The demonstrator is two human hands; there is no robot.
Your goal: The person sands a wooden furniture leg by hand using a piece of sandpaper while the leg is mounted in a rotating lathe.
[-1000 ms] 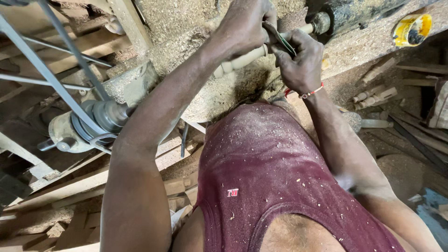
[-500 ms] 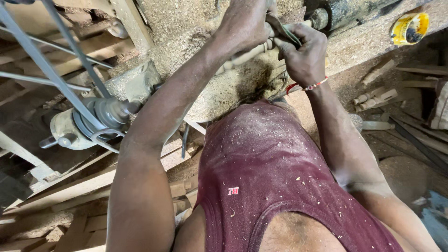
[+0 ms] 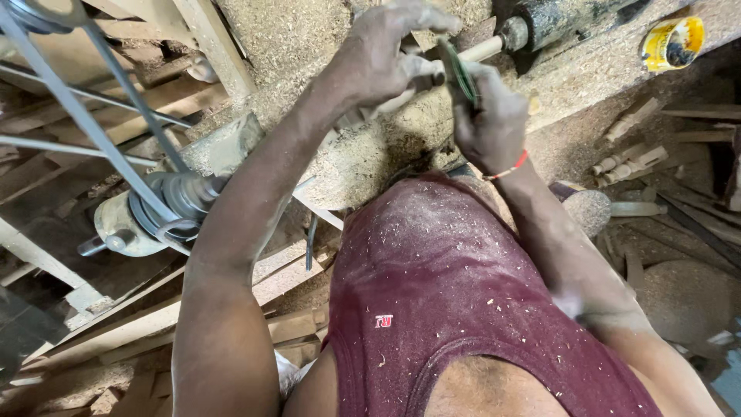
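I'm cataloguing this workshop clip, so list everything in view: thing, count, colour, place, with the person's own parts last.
spindle: one, pale wood, mounted on the lathe, top centre
lathe head: one, dark, at the spindle's right end
green strip: one, thin, against the spindle, in the right hand
tin: one, yellow, open, top right on the bench
sawdust: a tan heap under the spindle
motor: one, grey, left, with a belt running up
turned pieces: several, pale, right on the floor
planks: many, brown, lower left
vest: one, maroon, dusted with chips
bracelet: one, red, on the right wrist
left hand: at the spindle, fingers spread
right hand: closed on the green strip
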